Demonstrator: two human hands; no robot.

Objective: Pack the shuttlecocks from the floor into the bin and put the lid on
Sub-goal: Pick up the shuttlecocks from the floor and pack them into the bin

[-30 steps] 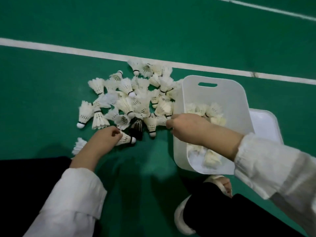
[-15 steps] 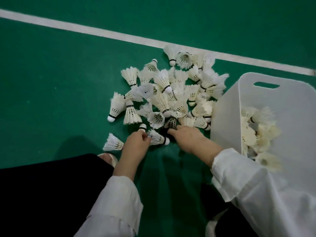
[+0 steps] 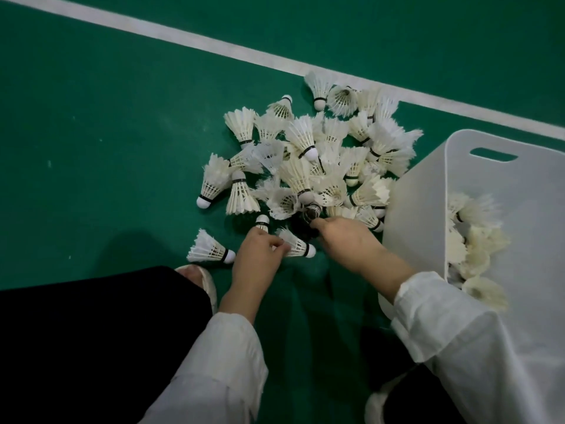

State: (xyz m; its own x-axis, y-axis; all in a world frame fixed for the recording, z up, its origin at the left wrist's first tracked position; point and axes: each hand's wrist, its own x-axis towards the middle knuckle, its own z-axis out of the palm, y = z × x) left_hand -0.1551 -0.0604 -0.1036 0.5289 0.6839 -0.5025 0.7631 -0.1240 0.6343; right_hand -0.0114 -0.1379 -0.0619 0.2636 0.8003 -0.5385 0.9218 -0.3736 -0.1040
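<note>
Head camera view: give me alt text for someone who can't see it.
A person's left hand pinches a shuttlecock on the green floor while the right hand reaches into the pile of shuttlecocks beside a partly filled white bin.

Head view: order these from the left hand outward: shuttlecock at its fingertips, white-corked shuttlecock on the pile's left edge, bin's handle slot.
1. Fingertip shuttlecock: pinched by the left hand.
2. Pile-edge shuttlecock: ahead, slightly left.
3. Handle slot: far right, on the bin.
</note>
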